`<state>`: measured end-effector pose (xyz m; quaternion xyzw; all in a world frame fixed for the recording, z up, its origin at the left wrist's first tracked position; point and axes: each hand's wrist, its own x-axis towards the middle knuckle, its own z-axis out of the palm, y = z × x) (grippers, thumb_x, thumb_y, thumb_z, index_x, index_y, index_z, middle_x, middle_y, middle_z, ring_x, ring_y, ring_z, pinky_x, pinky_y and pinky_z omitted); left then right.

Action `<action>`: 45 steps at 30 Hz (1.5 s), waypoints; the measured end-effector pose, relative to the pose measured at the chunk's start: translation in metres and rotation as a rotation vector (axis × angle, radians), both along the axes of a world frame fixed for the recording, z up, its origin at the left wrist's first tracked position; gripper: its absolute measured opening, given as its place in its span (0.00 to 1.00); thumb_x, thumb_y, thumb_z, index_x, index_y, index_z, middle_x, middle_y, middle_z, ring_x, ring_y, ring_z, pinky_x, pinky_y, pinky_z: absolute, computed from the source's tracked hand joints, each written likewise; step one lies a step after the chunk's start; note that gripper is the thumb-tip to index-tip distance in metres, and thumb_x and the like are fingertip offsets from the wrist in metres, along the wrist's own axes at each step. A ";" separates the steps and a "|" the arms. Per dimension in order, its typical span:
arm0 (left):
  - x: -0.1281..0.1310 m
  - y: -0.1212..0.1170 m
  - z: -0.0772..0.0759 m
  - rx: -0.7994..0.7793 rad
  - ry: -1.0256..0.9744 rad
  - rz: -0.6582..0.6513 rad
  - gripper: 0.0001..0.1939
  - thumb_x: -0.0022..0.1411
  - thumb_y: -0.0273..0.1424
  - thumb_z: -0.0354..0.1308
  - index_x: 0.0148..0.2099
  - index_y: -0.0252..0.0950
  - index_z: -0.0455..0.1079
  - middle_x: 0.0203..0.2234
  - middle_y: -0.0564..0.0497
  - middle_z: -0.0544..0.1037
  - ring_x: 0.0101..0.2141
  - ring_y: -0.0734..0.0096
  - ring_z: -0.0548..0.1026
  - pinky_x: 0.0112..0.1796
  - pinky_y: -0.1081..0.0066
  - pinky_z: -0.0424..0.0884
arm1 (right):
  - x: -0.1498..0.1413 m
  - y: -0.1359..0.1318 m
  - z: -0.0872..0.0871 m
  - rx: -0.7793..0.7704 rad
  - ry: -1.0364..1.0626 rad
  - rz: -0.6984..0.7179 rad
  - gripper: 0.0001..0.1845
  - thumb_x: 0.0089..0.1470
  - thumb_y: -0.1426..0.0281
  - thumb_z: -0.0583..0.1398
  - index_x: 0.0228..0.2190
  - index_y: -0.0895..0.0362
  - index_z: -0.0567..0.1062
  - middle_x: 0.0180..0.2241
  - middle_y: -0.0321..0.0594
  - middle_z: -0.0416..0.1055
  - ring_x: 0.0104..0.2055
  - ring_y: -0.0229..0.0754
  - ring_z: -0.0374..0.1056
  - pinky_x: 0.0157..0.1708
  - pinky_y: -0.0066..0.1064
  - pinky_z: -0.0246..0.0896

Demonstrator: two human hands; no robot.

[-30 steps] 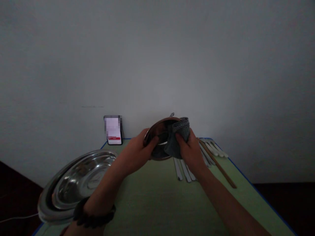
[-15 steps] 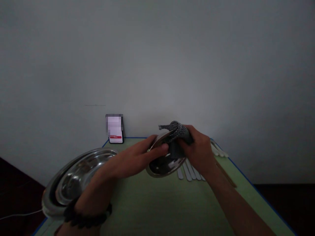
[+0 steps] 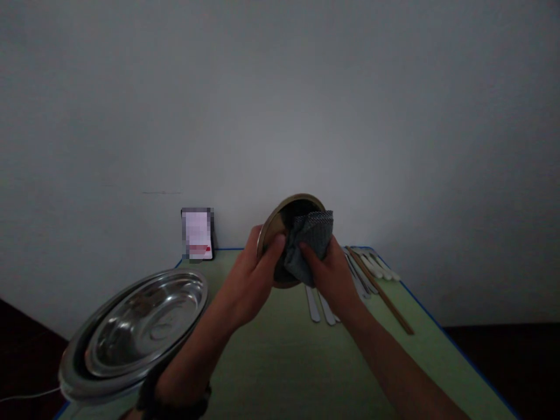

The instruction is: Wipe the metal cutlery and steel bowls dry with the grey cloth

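Observation:
Above the green table, my left hand (image 3: 251,274) grips a small round metal plate (image 3: 284,211) by its left rim, tilted up on edge so its inner side faces me. Against that inner face my right hand (image 3: 326,274) presses a bunched grey patterned cloth (image 3: 312,236), fingers closed round it. The cloth and both hands hide the plate's lower half. A dark beaded bracelet sits on my left wrist.
A stack of large shiny metal plates (image 3: 131,332) overhangs the table's left front. Flat pale utensils (image 3: 321,303) and brown chopsticks (image 3: 385,297) lie at the right. A small phone-like screen (image 3: 196,233) leans on the grey wall. The green table (image 3: 280,361) has a blue edge.
The small plate was tipped down nearly flat half a second ago and is now raised upright again. The cloth moved from the plate's top rim onto its inner face.

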<state>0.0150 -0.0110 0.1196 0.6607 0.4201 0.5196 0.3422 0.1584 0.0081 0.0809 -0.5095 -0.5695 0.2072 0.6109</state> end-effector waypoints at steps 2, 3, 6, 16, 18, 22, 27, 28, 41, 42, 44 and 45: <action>-0.005 0.002 0.001 0.009 0.083 -0.037 0.21 0.61 0.41 0.52 0.54 0.39 0.66 0.50 0.47 0.74 0.51 0.57 0.69 0.52 0.62 0.62 | 0.009 0.002 0.005 0.014 -0.110 0.000 0.16 0.51 0.63 0.57 0.40 0.59 0.68 0.38 0.47 0.72 0.39 0.46 0.68 0.38 0.37 0.60; -0.009 0.002 0.003 0.004 0.120 -0.066 0.23 0.59 0.41 0.54 0.55 0.39 0.65 0.50 0.47 0.74 0.51 0.56 0.70 0.52 0.61 0.62 | 0.013 0.003 0.008 0.024 -0.159 -0.001 0.15 0.51 0.64 0.57 0.40 0.59 0.69 0.38 0.47 0.72 0.39 0.46 0.68 0.38 0.36 0.60; -0.022 0.001 0.013 -0.074 0.132 -0.238 0.25 0.59 0.41 0.55 0.58 0.40 0.61 0.51 0.47 0.73 0.50 0.56 0.70 0.50 0.61 0.65 | 0.021 0.001 0.016 0.045 -0.273 0.013 0.13 0.52 0.64 0.56 0.39 0.58 0.70 0.35 0.44 0.73 0.36 0.44 0.68 0.34 0.33 0.59; -0.013 0.013 -0.007 -0.174 0.090 -0.456 0.22 0.65 0.41 0.46 0.58 0.40 0.62 0.56 0.53 0.68 0.55 0.63 0.64 0.58 0.64 0.52 | 0.022 0.004 0.009 0.131 -0.492 0.065 0.10 0.50 0.66 0.59 0.37 0.55 0.72 0.29 0.38 0.74 0.30 0.40 0.68 0.32 0.29 0.58; -0.006 0.014 -0.011 -0.193 0.029 -0.406 0.22 0.65 0.43 0.46 0.57 0.41 0.64 0.55 0.53 0.69 0.56 0.62 0.63 0.58 0.63 0.52 | 0.025 0.008 0.007 0.123 -0.444 0.053 0.13 0.51 0.65 0.58 0.39 0.55 0.72 0.31 0.39 0.74 0.31 0.41 0.69 0.32 0.30 0.59; 0.004 0.013 -0.015 -0.231 -0.171 -0.220 0.24 0.63 0.46 0.46 0.55 0.38 0.66 0.50 0.50 0.74 0.57 0.59 0.63 0.57 0.64 0.55 | 0.027 0.015 0.003 0.065 -0.272 -0.004 0.15 0.55 0.59 0.53 0.34 0.57 0.71 0.29 0.40 0.73 0.31 0.42 0.68 0.31 0.31 0.58; 0.015 0.014 -0.019 -0.260 -0.193 0.038 0.28 0.62 0.48 0.48 0.56 0.35 0.65 0.50 0.46 0.74 0.58 0.57 0.60 0.57 0.63 0.54 | 0.022 0.023 -0.007 -0.030 -0.112 -0.013 0.17 0.57 0.58 0.49 0.34 0.58 0.69 0.32 0.44 0.73 0.34 0.44 0.67 0.33 0.33 0.59; 0.016 0.014 -0.019 -0.250 -0.194 0.054 0.29 0.62 0.48 0.47 0.58 0.35 0.63 0.51 0.47 0.73 0.58 0.57 0.60 0.57 0.64 0.55 | 0.022 0.024 -0.007 -0.045 -0.119 0.001 0.15 0.57 0.59 0.50 0.36 0.58 0.68 0.34 0.45 0.73 0.36 0.45 0.67 0.34 0.34 0.59; 0.006 0.035 -0.030 -0.338 -0.325 0.097 0.29 0.59 0.51 0.49 0.56 0.38 0.65 0.48 0.48 0.76 0.58 0.58 0.61 0.58 0.65 0.55 | 0.027 0.027 -0.012 -0.096 -0.282 0.048 0.23 0.53 0.58 0.56 0.47 0.57 0.65 0.45 0.50 0.68 0.46 0.50 0.64 0.45 0.44 0.59; 0.004 0.036 -0.031 -0.354 -0.350 0.106 0.29 0.59 0.50 0.50 0.56 0.38 0.65 0.48 0.48 0.76 0.58 0.58 0.62 0.58 0.65 0.55 | 0.023 0.025 -0.013 -0.103 -0.295 0.053 0.21 0.55 0.59 0.54 0.46 0.58 0.65 0.45 0.50 0.68 0.46 0.50 0.64 0.44 0.44 0.59; 0.000 0.037 -0.030 -0.383 -0.386 0.077 0.28 0.59 0.48 0.52 0.56 0.39 0.64 0.48 0.49 0.76 0.56 0.57 0.64 0.56 0.64 0.57 | 0.018 0.024 -0.015 -0.112 -0.325 0.058 0.19 0.56 0.60 0.52 0.45 0.59 0.66 0.44 0.51 0.68 0.45 0.50 0.64 0.44 0.44 0.59; -0.002 0.036 -0.028 -0.402 -0.398 0.037 0.27 0.58 0.46 0.55 0.56 0.39 0.64 0.48 0.48 0.76 0.56 0.56 0.65 0.56 0.64 0.59 | 0.018 0.023 -0.016 -0.106 -0.343 0.057 0.18 0.56 0.61 0.52 0.44 0.59 0.67 0.43 0.51 0.68 0.44 0.50 0.64 0.43 0.44 0.59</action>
